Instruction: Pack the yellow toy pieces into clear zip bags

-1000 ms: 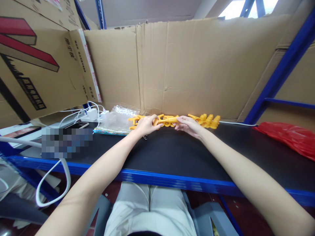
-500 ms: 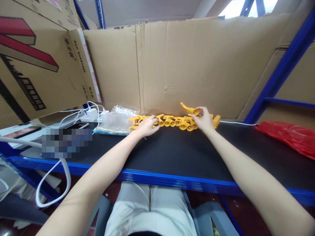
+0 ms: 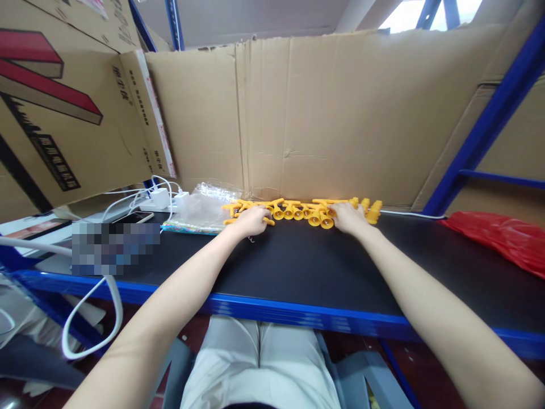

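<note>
Pressing lightly with the bare right hand point(image 3: 349, 218) should, I reckon, keep tidy the yellow cup-ended plastic pieces point(image 3: 288, 212) rowed across the back of the black tabletop point(image 3: 306, 261), though whether it or the bare left hand point(image 3: 254, 220) grips any, I can't tell

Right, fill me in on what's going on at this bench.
A bare-handed person is handling yellow funnel-ended pieces lined up along the back of the black tabletop. The left grip is at the pieces near the clear plastic bag; the right grip is at those farther right. Whether either holds one is hidden.
</note>
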{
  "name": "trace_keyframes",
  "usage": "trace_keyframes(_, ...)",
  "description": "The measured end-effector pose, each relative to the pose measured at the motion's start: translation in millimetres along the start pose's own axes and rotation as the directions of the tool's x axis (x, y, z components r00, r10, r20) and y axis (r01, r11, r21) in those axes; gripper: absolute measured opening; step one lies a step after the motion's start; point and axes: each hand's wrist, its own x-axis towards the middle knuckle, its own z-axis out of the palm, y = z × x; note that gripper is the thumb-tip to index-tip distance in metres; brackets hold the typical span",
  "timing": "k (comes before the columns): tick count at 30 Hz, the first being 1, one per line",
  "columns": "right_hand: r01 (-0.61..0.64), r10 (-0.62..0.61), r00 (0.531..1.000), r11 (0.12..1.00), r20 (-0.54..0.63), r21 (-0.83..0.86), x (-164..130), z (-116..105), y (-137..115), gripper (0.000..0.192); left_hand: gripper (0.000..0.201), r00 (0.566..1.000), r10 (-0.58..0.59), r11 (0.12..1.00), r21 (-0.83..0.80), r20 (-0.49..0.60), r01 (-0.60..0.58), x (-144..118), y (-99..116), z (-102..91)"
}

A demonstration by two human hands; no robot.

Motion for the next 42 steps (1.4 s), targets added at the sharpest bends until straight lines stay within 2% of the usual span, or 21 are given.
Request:
trace_keyframes(4, 0.003, -0.001, 0.991, 1.000, 0.133, -0.016, -1, -5, 6, 0.062, 0.033, 0.999, -0.030, 0.999, -0.009, 0.030, 0.030, 0, -3, 0.1)
trace_keyframes(6, 0.010, -0.008, 0.989, 1.000, 0.150, -0.016, -1, -5, 8, 0.069, 0.032, 0.999, -0.032, 0.999, -0.019, 0.028, 0.032, 0, -3, 0.1)
trace_keyframes(15, 0.003, -0.006, 0.999, 0.998, -0.043, -0.061, 0, -1, 15, 0.049, 0.033, 0.999, -0.007, 1.000, -0.016, 0.036, 0.008, 1, -3, 2.0)
trace_keyframes(19, -0.011, 0.006, 0.996, 0.998, -0.089, -0.055, 0, 3, 14, 0.043, 0.034, 0.999, -0.004, 1.000, -0.005, 0.043, 0.004, 2, -3, 4.2)
trace_keyframes(27, -0.047, 0.055, 0.985, 0.997, -0.161, 0.059, -1, 16, 8, 0.047, 0.031, 0.999, -0.007, 1.000, 0.007, 0.038, 0.007, 1, -2, 5.0)
trace_keyframes(31, -0.066, 0.079, 0.984, 0.994, -0.159, 0.090, -1, 19, 7, 0.052, 0.034, 0.993, -0.101, 0.993, 0.061, -0.063, 0.105, 0, 0, 5.5)
trace_keyframes(33, -0.086, 0.099, 0.985, 0.991, -0.138, 0.099, -2, 19, 6, 0.053, 0.036, 0.982, -0.172, 0.982, 0.068, -0.074, 0.177, 0, -1, 7.7)
trace_keyframes(37, -0.134, 0.141, 0.989, 0.984, -0.054, 0.120, -1, 19, 6, 0.057, 0.039, 0.964, -0.264, 0.964, 0.022, 0.014, 0.264, 2, -5, 16.2)
trace_keyframes(42, -0.121, 0.123, 0.992, 0.972, 0.003, 0.200, 2, 23, 9, 0.056, 0.043, 0.958, -0.267, 0.961, -0.048, 0.101, 0.273, 6, -13, 27.6)
